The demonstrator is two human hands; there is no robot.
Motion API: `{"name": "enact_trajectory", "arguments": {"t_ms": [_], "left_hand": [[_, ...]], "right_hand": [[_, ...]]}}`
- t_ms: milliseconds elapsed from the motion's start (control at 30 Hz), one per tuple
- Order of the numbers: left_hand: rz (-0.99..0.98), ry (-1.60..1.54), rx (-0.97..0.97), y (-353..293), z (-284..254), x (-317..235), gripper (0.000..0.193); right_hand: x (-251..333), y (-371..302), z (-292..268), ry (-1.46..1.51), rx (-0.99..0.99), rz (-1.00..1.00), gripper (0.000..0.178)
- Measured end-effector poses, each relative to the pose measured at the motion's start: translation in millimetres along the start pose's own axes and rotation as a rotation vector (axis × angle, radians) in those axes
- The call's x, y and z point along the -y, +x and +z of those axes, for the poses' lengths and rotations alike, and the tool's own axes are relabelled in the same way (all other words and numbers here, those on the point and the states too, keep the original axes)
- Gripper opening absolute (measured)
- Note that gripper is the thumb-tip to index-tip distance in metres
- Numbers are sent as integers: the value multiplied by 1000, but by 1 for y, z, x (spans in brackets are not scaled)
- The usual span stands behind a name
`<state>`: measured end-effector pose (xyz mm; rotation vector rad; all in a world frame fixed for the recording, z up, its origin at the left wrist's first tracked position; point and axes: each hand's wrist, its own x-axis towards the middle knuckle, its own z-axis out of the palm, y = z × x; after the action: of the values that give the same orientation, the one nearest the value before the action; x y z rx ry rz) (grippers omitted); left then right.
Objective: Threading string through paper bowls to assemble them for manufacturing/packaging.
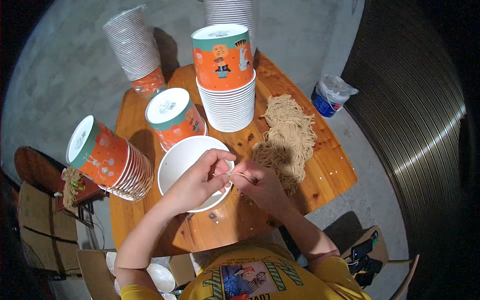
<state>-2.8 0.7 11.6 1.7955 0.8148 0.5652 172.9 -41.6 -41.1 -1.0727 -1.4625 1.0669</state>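
Observation:
Both my hands meet above the front of an open white paper bucket (173,161) that stands mouth up on the wooden table. A thin tan cord (243,175) runs between my fingertips at the bucket's right rim. My left hand (200,176) is closed in a pinch, with its fingers over the bucket. Beside it, my right hand (261,186) pinches the cord between thumb and fingers. A heap of tan cords (286,137) lies to the right of my right hand. Exactly how the cord meets the bucket's rim is hidden by my fingers.
Orange and green paper buckets stand upside down: a tall stack (222,62) behind, a short one (175,117) nearer, and a stack with cords (107,160) at left. Plastic-wrapped buckets (131,45) stand at the back. A blue pail (327,97) sits right of the table (330,165).

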Motion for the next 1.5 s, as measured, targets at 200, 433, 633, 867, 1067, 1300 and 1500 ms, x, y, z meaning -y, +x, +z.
{"name": "enact_trajectory", "arguments": {"t_ms": [200, 433, 633, 867, 1067, 1300, 1500], "left_hand": [[-252, -160, 61, 3, -7, 3, 24], [-324, -196, 107, 6, -6, 6, 19], [-79, 205, -47, -1, 1, 2, 13], [271, 616, -254, -6, 20, -11, 12], [46, 337, -174, -2, 8, 0, 17], [-305, -226, 69, 10, -3, 13, 22], [-330, -72, 94, 15, 0, 6, 17]], "right_hand": [[-4, -1, 1, -42, -59, -27, 9], [-9, -4, 1, -168, -134, -122, 9], [-18, -6, -4, -135, -161, -137, 12], [-10, -6, -6, -211, -54, -60, 15], [-6, -7, -6, -37, -162, 65, 19], [-18, -6, -4, -110, -151, 24, 16], [-31, -3, -2, 148, -119, -164, 9]]}}
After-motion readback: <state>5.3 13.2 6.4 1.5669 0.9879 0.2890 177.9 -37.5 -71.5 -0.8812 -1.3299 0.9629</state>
